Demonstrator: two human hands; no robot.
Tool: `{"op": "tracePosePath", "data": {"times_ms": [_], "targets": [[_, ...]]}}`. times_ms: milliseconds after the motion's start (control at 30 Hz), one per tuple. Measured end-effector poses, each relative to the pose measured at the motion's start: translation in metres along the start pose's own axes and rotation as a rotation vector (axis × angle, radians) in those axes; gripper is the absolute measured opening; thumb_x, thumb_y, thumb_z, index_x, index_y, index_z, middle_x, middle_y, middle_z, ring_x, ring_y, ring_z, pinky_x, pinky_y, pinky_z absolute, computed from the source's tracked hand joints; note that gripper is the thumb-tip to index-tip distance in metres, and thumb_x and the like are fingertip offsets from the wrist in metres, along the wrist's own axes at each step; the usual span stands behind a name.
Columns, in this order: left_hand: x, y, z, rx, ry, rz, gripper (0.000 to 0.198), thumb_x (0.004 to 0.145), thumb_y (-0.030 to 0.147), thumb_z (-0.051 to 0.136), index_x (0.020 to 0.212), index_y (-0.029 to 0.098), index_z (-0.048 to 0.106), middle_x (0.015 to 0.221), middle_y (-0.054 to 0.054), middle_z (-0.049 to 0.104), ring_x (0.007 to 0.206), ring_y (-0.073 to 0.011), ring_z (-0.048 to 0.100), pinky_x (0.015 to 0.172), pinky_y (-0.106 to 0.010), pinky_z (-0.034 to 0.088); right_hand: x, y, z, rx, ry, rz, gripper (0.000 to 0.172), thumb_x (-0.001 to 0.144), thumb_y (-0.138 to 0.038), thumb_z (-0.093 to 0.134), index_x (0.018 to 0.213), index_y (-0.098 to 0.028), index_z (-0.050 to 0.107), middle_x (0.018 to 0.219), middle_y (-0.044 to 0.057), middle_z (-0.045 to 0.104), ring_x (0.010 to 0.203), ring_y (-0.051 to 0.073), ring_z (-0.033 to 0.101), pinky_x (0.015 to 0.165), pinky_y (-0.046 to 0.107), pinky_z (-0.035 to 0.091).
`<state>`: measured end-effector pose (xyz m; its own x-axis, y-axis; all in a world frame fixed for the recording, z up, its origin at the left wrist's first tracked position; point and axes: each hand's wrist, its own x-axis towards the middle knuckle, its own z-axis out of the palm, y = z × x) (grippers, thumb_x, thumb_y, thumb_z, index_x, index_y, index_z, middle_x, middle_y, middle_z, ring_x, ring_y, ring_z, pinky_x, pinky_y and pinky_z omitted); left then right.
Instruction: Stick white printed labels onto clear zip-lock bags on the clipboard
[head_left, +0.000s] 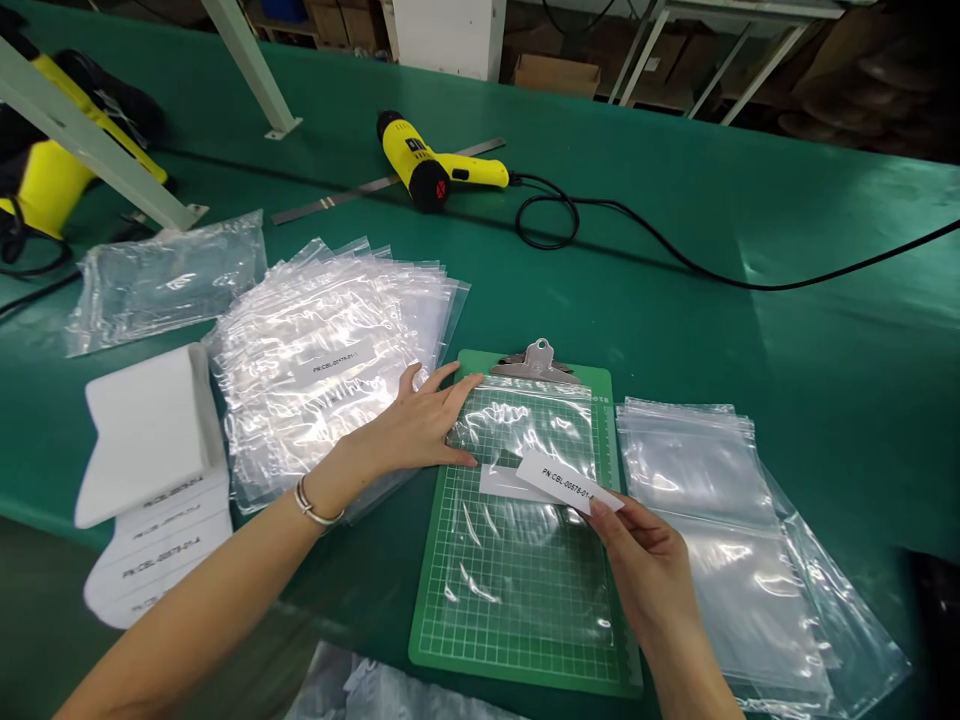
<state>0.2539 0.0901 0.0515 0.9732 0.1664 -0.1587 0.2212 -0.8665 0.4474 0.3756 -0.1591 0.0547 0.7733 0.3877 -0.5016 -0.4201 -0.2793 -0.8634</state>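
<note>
A clear zip bag lies flat on a green gridded clipboard, its zip end near the metal clip. My left hand rests with fingers spread on the bag's upper left edge. Between the thumb and fingers of my right hand is a white label printed with a part number, held tilted over the bag. Under it, a blank white rectangle shows on the board; whether it is on or beneath the bag I cannot tell.
Left of the board lies a fanned pile of labelled bags, beside a folded strip of labels. More clear bags lie to the right. Behind are a yellow heat gun, its black cable and a steel ruler.
</note>
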Motion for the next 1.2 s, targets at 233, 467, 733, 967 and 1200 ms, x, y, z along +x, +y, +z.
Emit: {"op": "tracePosePath", "data": {"times_ms": [233, 467, 733, 967, 1200], "targets": [[-0.0009, 0.0007, -0.0039, 0.01, -0.079, -0.006, 0.101, 0.074, 0.069, 0.051, 0.143, 0.014, 0.001, 0.119, -0.017, 0.056, 0.137, -0.0322, 0.003, 0.102, -0.061, -0.004, -0.0018, -0.0057, 0.0051, 0.021, -0.024, 0.023, 0.027, 0.055, -0.038, 0.081, 0.078, -0.024, 0.075, 0.077, 0.004, 0.073, 0.078, 0.02, 0.065, 0.072, 0.029, 0.053], [0.0001, 0.0021, -0.0039, 0.07, -0.149, -0.01, 0.106, 0.072, 0.07, 0.051, 0.143, 0.018, -0.007, 0.148, -0.015, 0.02, 0.137, -0.0346, 0.001, 0.103, -0.06, -0.005, 0.0007, 0.0009, 0.0008, 0.025, -0.018, -0.006, 0.026, 0.057, -0.037, 0.08, 0.08, -0.024, 0.075, 0.078, 0.004, 0.073, 0.077, 0.019, 0.065, 0.073, 0.03, 0.054], [0.0023, 0.0046, -0.0053, 0.122, -0.206, -0.01, 0.098, 0.074, 0.071, 0.046, 0.144, 0.019, 0.001, 0.151, -0.007, 0.001, 0.136, -0.0344, -0.002, 0.103, -0.059, -0.01, 0.0017, 0.0026, 0.0001, 0.049, -0.002, -0.02, 0.024, 0.056, -0.035, 0.081, 0.076, -0.025, 0.075, 0.076, 0.003, 0.073, 0.074, 0.017, 0.066, 0.073, 0.029, 0.054], [0.0032, 0.0062, -0.0079, 0.141, -0.228, -0.015, 0.098, 0.075, 0.07, 0.047, 0.144, 0.019, 0.0, 0.15, -0.007, 0.0, 0.137, -0.0344, -0.002, 0.103, -0.061, -0.006, -0.0001, 0.001, -0.0003, 0.039, -0.012, -0.017, 0.024, 0.057, -0.037, 0.081, 0.077, -0.025, 0.075, 0.078, 0.003, 0.073, 0.076, 0.017, 0.066, 0.075, 0.03, 0.054], [0.0042, 0.0065, -0.0081, 0.136, -0.259, -0.03, 0.098, 0.075, 0.069, 0.047, 0.143, 0.019, -0.004, 0.15, -0.005, -0.005, 0.137, -0.0337, -0.005, 0.103, -0.061, -0.007, 0.0011, 0.0015, -0.0011, 0.028, -0.013, -0.002, 0.025, 0.057, -0.038, 0.081, 0.078, -0.025, 0.075, 0.078, 0.003, 0.073, 0.079, 0.019, 0.065, 0.08, 0.034, 0.053]]}}
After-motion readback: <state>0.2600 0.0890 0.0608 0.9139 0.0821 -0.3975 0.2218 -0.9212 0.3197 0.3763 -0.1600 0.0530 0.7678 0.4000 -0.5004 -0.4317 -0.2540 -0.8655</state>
